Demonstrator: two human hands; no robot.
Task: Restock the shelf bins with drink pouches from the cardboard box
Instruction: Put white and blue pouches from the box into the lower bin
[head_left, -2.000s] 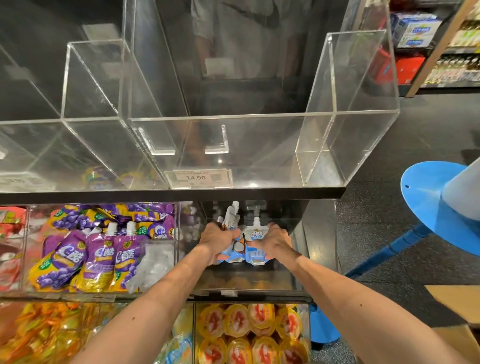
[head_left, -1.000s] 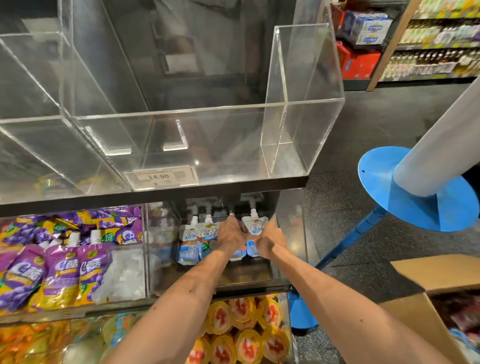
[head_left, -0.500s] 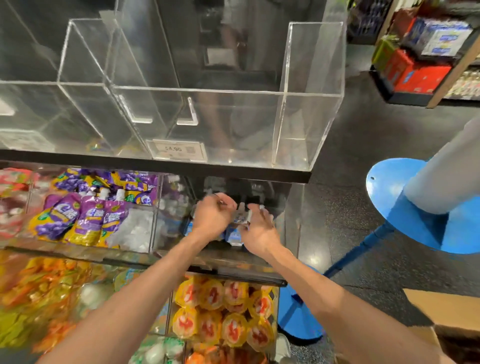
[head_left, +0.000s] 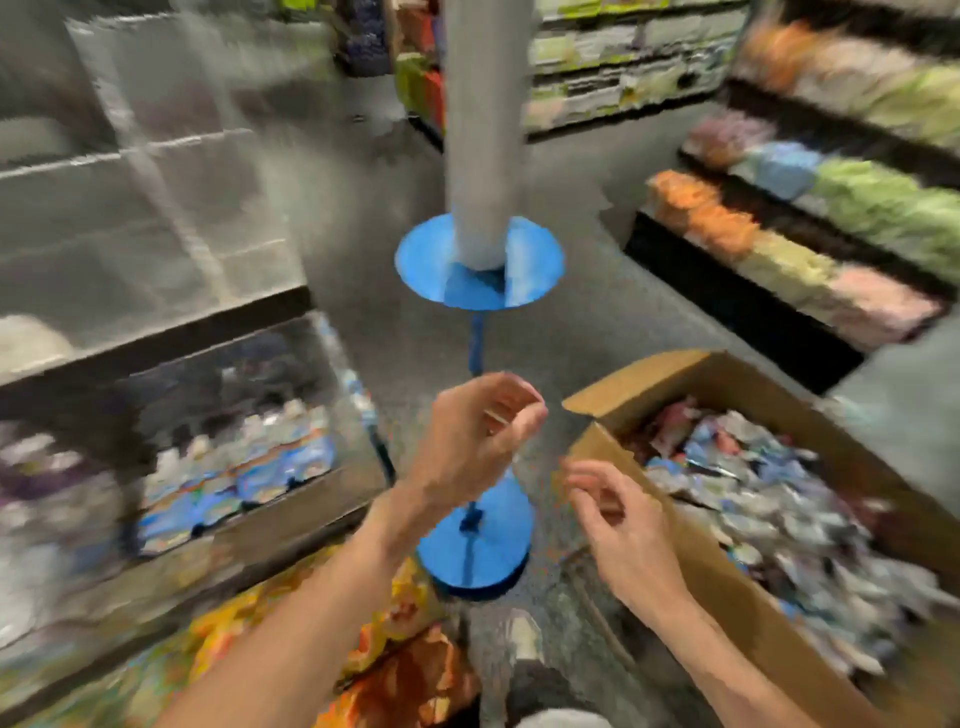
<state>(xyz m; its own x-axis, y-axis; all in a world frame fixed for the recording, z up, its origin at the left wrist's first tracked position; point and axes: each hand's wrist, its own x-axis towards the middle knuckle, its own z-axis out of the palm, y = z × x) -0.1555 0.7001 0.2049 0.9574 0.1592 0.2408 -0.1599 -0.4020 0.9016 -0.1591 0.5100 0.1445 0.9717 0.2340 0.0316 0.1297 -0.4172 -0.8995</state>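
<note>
Some drink pouches (head_left: 244, 467) stand in the shelf bin (head_left: 311, 491), but the cardboard box (head_left: 649, 376) lies heaped with more, and our left hand (head_left: 478, 441) and right hand (head_left: 618, 525) hover near its rim, grips loosely curled and empty: much restocking remains, we judge.

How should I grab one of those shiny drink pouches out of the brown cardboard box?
Come from above: the brown cardboard box is open at the top and the shiny drink pouches lie in a loose heap. Pinch a top pouch by an edge that sticks up. The right hand is nearest. Blur hides the spouts.
</note>
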